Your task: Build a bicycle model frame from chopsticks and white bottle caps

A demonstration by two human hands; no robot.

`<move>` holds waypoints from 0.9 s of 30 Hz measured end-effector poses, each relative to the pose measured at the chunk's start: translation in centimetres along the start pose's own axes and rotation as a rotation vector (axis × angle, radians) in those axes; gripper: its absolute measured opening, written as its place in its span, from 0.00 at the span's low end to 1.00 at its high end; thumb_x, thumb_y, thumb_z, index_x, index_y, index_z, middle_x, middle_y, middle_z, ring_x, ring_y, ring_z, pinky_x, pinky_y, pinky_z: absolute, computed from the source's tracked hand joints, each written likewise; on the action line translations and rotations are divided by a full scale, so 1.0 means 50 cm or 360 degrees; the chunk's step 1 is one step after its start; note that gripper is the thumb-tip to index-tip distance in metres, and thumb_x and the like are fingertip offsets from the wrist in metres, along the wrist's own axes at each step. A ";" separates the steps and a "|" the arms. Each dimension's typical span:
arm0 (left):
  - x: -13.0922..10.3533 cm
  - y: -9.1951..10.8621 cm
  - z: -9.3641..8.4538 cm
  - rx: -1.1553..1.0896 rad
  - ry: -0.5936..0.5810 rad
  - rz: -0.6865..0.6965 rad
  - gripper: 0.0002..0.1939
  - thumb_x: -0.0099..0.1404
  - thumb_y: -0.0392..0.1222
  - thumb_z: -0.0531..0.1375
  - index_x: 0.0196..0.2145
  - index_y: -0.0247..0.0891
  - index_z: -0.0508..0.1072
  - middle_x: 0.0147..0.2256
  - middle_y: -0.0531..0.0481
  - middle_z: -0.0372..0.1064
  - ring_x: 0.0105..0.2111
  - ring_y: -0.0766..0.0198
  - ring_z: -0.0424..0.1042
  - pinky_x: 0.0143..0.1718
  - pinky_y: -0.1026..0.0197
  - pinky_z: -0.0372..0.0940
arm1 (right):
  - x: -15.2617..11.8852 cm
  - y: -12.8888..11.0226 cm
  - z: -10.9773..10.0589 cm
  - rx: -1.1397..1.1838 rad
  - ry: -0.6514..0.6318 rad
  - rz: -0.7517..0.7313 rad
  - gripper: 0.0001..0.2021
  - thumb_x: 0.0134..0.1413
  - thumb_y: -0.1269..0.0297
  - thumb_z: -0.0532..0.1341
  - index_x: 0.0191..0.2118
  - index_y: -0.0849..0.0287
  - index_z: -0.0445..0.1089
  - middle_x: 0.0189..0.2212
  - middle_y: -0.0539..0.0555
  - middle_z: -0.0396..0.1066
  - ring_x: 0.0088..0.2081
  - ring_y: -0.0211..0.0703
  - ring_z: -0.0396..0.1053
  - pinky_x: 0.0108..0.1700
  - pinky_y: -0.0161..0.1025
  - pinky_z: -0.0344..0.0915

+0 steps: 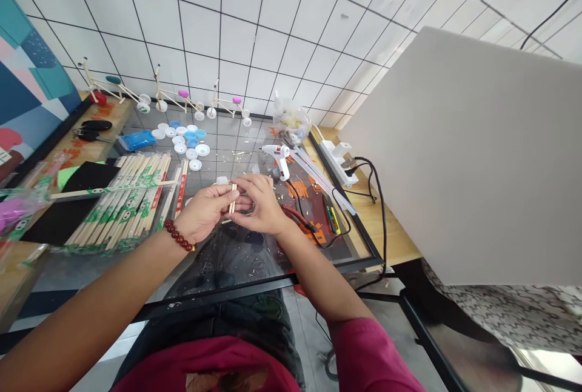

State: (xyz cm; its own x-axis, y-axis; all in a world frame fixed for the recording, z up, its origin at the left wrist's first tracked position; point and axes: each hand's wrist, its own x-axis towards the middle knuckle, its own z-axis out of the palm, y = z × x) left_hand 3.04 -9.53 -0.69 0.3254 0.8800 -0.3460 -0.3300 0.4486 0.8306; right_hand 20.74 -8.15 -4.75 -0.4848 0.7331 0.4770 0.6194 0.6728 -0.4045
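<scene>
Short pieces of wooden stick (233, 198), cut like chopsticks, stand side by side between my two hands over the glass tabletop. My left hand (203, 211), with a red bead bracelet at the wrist, pinches them from the left. From the right, the fingers and thumb of my right hand (260, 204) close on their two ends. A white glue gun (278, 159) lies just beyond my right hand. To the left are wrapped chopsticks (131, 195) in clear and green packaging. White and blue bottle caps (191, 142) lie scattered behind my hands.
Small stick tricycle models (182, 96) stand along the tiled wall. Glue sticks (325, 180), a green cutter knife (333, 220), red-handled pliers (297, 217) and a power strip (339, 162) with black cables are on the right. A large pale panel (468, 162) rises beside the table.
</scene>
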 end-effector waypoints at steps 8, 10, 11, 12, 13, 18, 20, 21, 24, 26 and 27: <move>-0.006 0.009 0.001 0.0114 0.0090 -0.0007 0.08 0.55 0.33 0.77 0.30 0.32 0.82 0.28 0.42 0.81 0.31 0.58 0.83 0.29 0.66 0.74 | -0.002 0.004 0.004 -0.0020 -0.0009 0.0012 0.39 0.55 0.45 0.71 0.67 0.59 0.68 0.60 0.65 0.74 0.60 0.59 0.69 0.63 0.53 0.56; -0.007 0.011 0.002 0.0133 0.0083 -0.0009 0.09 0.55 0.33 0.77 0.29 0.32 0.81 0.27 0.42 0.81 0.31 0.58 0.83 0.30 0.65 0.74 | -0.003 0.007 0.004 -0.0019 -0.0004 -0.0015 0.36 0.55 0.46 0.71 0.65 0.58 0.70 0.59 0.64 0.74 0.59 0.58 0.69 0.63 0.53 0.55; -0.007 0.012 0.002 0.0141 0.0070 -0.0011 0.09 0.55 0.34 0.77 0.29 0.31 0.81 0.28 0.41 0.81 0.32 0.57 0.83 0.31 0.64 0.75 | -0.003 0.007 0.003 -0.0026 -0.0005 -0.0027 0.34 0.56 0.46 0.71 0.64 0.58 0.71 0.58 0.63 0.75 0.59 0.58 0.69 0.63 0.53 0.55; -0.008 0.013 0.001 0.0146 0.0050 -0.0018 0.09 0.55 0.34 0.77 0.30 0.31 0.81 0.28 0.41 0.82 0.33 0.56 0.83 0.32 0.64 0.75 | -0.003 0.008 0.002 -0.0034 -0.0004 -0.0034 0.33 0.56 0.46 0.71 0.63 0.58 0.72 0.57 0.63 0.75 0.59 0.58 0.69 0.63 0.53 0.55; -0.008 0.014 0.000 0.0147 0.0032 -0.0030 0.09 0.56 0.34 0.77 0.31 0.31 0.81 0.29 0.40 0.82 0.33 0.55 0.84 0.33 0.63 0.76 | -0.003 0.008 0.002 -0.0041 -0.0001 -0.0034 0.32 0.56 0.46 0.70 0.62 0.58 0.73 0.57 0.63 0.75 0.59 0.58 0.69 0.63 0.53 0.55; -0.009 0.023 -0.006 0.0080 0.0167 0.0001 0.03 0.63 0.34 0.72 0.33 0.31 0.82 0.32 0.40 0.82 0.34 0.55 0.84 0.36 0.60 0.76 | -0.004 0.018 0.000 0.0012 0.0016 -0.0047 0.48 0.52 0.35 0.72 0.72 0.57 0.63 0.64 0.67 0.69 0.64 0.62 0.66 0.66 0.56 0.57; -0.009 0.029 -0.006 0.0035 0.0236 0.0040 0.02 0.66 0.32 0.70 0.34 0.32 0.82 0.32 0.41 0.82 0.34 0.57 0.84 0.39 0.60 0.76 | -0.005 0.025 0.001 0.0054 0.0025 -0.0033 0.56 0.49 0.32 0.72 0.76 0.55 0.55 0.67 0.67 0.66 0.64 0.63 0.65 0.66 0.58 0.59; -0.010 0.032 -0.005 0.0021 0.0256 0.0049 0.02 0.66 0.32 0.69 0.34 0.32 0.82 0.32 0.41 0.82 0.34 0.57 0.83 0.40 0.59 0.76 | -0.005 0.028 0.001 0.0072 0.0041 -0.0019 0.56 0.50 0.32 0.72 0.77 0.53 0.53 0.67 0.67 0.66 0.63 0.62 0.67 0.66 0.58 0.60; -0.013 0.040 -0.002 -0.0007 0.0316 0.0050 0.04 0.67 0.30 0.67 0.33 0.32 0.82 0.32 0.41 0.82 0.34 0.57 0.83 0.39 0.58 0.76 | -0.005 0.034 0.004 0.0143 0.0148 -0.0005 0.49 0.54 0.35 0.71 0.74 0.53 0.58 0.65 0.67 0.68 0.58 0.58 0.71 0.64 0.57 0.63; -0.014 0.042 -0.002 -0.0022 0.0334 0.0072 0.04 0.66 0.30 0.67 0.32 0.32 0.82 0.33 0.40 0.82 0.35 0.57 0.82 0.39 0.59 0.75 | -0.004 0.032 0.005 0.0213 0.0244 0.0005 0.40 0.57 0.39 0.70 0.69 0.54 0.65 0.60 0.65 0.72 0.52 0.54 0.74 0.62 0.55 0.65; -0.014 0.042 -0.002 -0.0024 0.0326 0.0103 0.04 0.65 0.30 0.68 0.31 0.32 0.83 0.34 0.40 0.82 0.36 0.58 0.82 0.41 0.59 0.75 | -0.003 0.028 0.005 0.0262 0.0295 0.0018 0.35 0.59 0.41 0.69 0.66 0.55 0.68 0.57 0.64 0.74 0.49 0.52 0.74 0.59 0.53 0.67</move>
State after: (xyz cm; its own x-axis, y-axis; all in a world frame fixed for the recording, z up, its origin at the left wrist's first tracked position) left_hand 2.02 -9.17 1.26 0.1168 0.9198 -0.3747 -0.3579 0.3909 0.8480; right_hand 21.52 -7.28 -5.61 -0.3473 0.7202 0.6005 0.5080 0.6828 -0.5251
